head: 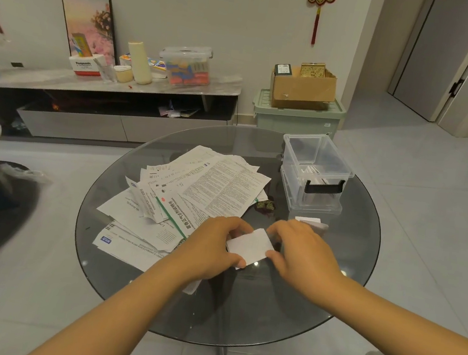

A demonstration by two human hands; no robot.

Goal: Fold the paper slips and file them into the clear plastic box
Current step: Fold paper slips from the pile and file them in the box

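A small white folded paper slip (pixel 249 247) is held just above the round dark glass table (pixel 283 316), near its front edge. It is pinched on its left side by the left hand (pixel 212 248), with the thumb curled over its near corner. Its right side is pinched by the right hand (pixel 303 253), fingers bent round its edge. The slip lies tilted, its long way running from one hand to the other.

The clear plastic box with a black clip (pixel 316 169) stands open behind and to the right of the slip, well apart from it. The right hand is nearer to the box, so it is likely the slip would be carried there by that hand. A few white folded slips can be seen inside, but they are hard to count through the plastic.

Another small folded white paper (pixel 311 222) lies just behind the right hand, partly hidden by it. A big messy pile of unfolded printed papers (pixel 182 200) is spread to the left, partly covered by the left hand.
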